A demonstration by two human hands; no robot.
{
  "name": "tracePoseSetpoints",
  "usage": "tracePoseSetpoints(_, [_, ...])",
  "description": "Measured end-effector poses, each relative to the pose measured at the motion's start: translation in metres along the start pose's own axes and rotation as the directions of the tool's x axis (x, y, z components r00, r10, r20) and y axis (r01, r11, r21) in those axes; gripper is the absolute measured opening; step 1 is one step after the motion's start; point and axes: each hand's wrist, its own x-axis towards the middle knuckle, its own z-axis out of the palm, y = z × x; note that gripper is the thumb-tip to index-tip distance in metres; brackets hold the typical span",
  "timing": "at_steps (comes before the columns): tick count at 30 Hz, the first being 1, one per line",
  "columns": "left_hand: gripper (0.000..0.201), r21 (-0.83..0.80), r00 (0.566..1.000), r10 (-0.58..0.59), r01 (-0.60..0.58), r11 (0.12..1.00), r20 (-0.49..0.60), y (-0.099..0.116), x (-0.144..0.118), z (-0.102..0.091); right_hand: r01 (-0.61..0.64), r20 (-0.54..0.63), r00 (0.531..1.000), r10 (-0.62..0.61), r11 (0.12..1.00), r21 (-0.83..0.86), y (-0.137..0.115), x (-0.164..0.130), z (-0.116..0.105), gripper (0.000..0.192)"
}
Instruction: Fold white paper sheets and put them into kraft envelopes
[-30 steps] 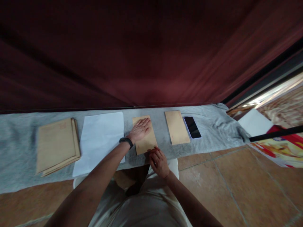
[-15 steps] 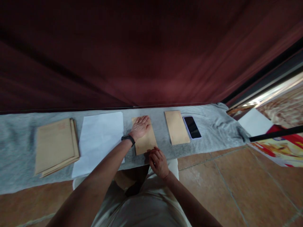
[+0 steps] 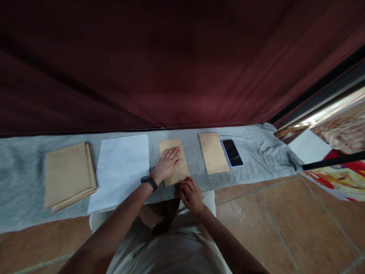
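Note:
A brown paper envelope (image 3: 178, 173) lies flat on the grey cloth in front of me. My left hand (image 3: 168, 161), with a dark band at its wrist, rests palm down on its middle, fingers stretched out. At the near right corner of the same envelope, my right hand (image 3: 191, 194) has its fingers curled together on the edge; the exact pinch is partly hidden. Another brown envelope (image 3: 213, 153) lies a little to the right, apart from both hands. White paper sheets (image 3: 121, 167) lie to the left, near my left wrist.
A pile of larger brown envelopes (image 3: 67, 173) sits at the far left. A phone (image 3: 232, 153) lies right of the second envelope. Grey cloth (image 3: 259, 152) covers the narrow table, with a dark red curtain (image 3: 182, 83) behind. A black bar (image 3: 333, 161) crosses at right.
My left hand has slid down the envelope toward me, uncovering its far end. My right hand stays at the near corner.

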Motion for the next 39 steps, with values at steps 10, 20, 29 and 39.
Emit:
tracePoseSetpoints(10, [0.052,-0.058,0.996,0.077,-0.079,0.995,-0.048,0.047,-0.099,-0.007,-0.002,0.046,0.999,0.004,0.999,-0.035,0.000,0.000,0.000,0.017])
tracePoseSetpoints(20, [0.057,0.020,0.999,-0.040,0.041,0.999,-0.017,0.089,-0.142,-0.006,0.001,0.015,1.000,0.000,0.999,-0.052,-0.004,-0.005,-0.001,0.026])
tracePoseSetpoints(29, [0.058,0.024,0.997,-0.067,0.068,0.997,-0.033,0.093,-0.142,-0.008,-0.026,0.140,0.988,0.060,0.972,-0.235,-0.010,-0.005,-0.010,0.047])
tracePoseSetpoints(39, [0.061,0.040,0.989,-0.132,0.134,0.990,-0.064,0.086,-0.154,-0.011,-0.079,0.069,0.992,0.110,0.933,-0.350,-0.001,-0.015,-0.023,0.049])
